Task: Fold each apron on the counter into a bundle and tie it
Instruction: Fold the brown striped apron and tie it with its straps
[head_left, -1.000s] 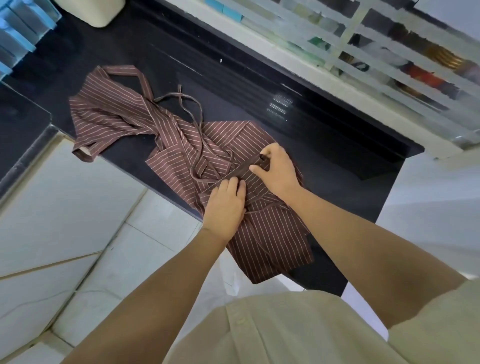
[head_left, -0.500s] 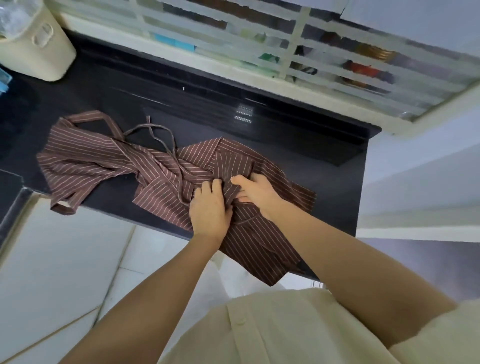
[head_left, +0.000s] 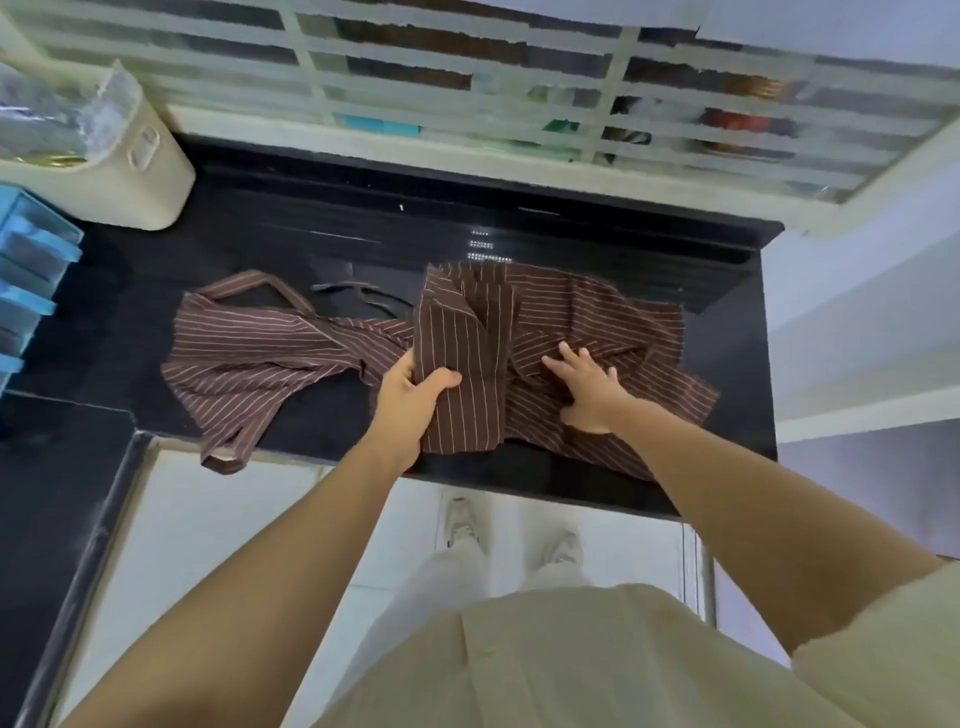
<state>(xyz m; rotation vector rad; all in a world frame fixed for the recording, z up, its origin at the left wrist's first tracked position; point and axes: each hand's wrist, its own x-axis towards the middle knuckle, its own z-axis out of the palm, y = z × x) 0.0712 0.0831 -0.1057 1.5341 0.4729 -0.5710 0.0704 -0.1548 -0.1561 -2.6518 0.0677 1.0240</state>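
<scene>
A brown apron with thin pale stripes (head_left: 613, 322) lies spread and rumpled on the black counter (head_left: 727, 395). My left hand (head_left: 410, 395) grips a folded flap of it (head_left: 462, 358), thumb on top, holding the flap over the cloth's middle. My right hand (head_left: 587, 384) presses flat on the cloth just right of that flap, fingers spread. The apron's bib end with its neck loop (head_left: 249, 358) trails to the left, one corner hanging over the counter's front edge. Thin dark ties (head_left: 358, 291) lie behind it on the counter.
A cream bin (head_left: 130, 171) stands at the counter's back left, blue drawers (head_left: 26, 280) at the far left. A barred window ledge (head_left: 467, 156) runs behind. The front edge is close to the cloth; my shoes (head_left: 509, 530) show on the tiled floor below.
My left hand has lifted a flap of the apron and folded it over the middle. My right hand has opened and moved right, now pressing flat. The view has tilted downward.
</scene>
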